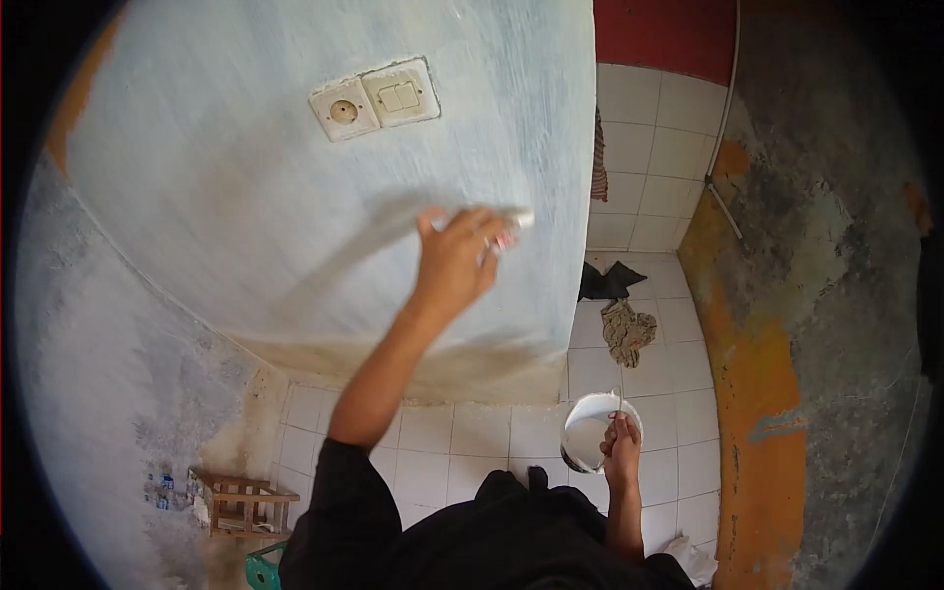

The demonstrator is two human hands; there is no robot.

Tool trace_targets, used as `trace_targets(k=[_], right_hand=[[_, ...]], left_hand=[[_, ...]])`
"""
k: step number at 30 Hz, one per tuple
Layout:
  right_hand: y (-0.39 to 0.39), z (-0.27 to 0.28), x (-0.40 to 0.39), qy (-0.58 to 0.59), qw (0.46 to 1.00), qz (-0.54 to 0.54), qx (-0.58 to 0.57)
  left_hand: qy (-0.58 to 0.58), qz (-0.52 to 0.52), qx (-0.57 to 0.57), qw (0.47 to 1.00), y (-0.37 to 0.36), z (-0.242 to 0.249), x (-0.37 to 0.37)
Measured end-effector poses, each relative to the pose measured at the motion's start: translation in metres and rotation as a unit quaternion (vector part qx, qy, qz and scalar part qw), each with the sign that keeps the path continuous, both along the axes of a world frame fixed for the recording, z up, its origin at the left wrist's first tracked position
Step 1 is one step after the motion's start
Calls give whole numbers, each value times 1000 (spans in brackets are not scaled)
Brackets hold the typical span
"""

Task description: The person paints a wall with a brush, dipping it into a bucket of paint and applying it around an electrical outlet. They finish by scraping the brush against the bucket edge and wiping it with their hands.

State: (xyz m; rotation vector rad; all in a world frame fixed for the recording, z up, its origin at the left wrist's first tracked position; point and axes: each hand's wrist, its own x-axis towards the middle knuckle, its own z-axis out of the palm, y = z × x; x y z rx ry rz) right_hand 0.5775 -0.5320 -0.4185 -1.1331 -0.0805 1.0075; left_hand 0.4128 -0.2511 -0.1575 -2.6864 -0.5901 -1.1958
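Note:
My left hand [455, 258] is raised to the wall [295, 216], which carries streaky white paint over a bluish-grey base. Its fingers close around a paintbrush [522, 217], pale at the tip with a bit of red by the fingers; the brush is partly hidden by the hand and sits close to the wall's right edge. Lower down, my right hand [620, 447] grips the handle of a white bucket [568, 429]. Whitish paint shows inside this bucket, which hangs over the tiled floor. A socket and switch plate [376, 98] is set in the wall above my left hand.
A crumpled cloth [627, 332] and a dark cloth [612, 281] lie on the white floor tiles [482, 428]. At lower left stands a wooden stool [241, 501] near a green object [263, 567]. An orange and grey wall [762, 393] rises on the right.

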Motion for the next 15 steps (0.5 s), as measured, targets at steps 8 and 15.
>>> trace_targets(k=[8, 15], right_hand=[[-21, -12, -5, 8, 1000, -6, -1], [-35, -20, -8, 11, 999, -29, -15]], left_hand=[[-177, -16, 234, 956, 6, 157, 1], [-171, 84, 354, 916, 45, 82, 14]])
